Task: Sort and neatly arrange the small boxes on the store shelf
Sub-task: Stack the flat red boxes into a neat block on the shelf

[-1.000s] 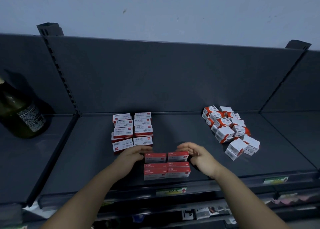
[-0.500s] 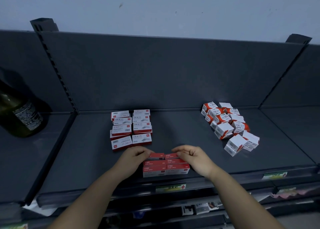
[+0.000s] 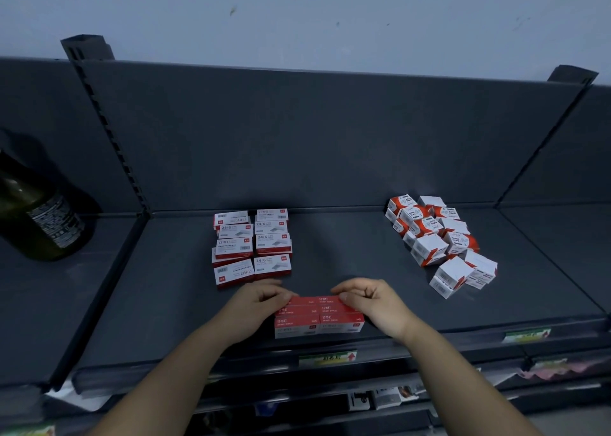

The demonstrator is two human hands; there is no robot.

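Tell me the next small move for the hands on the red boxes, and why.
Probably squeeze the rear row of the red rectangular cardboard boxes flush with the rows in front: the left hand and right hand pinch that row's ends, and the front rows look aligned.

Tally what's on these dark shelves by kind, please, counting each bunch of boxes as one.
all-red box block: 1
white-and-red staple box block: 1
white-and-orange box heap: 1
dark bottle: 1
Total: 4
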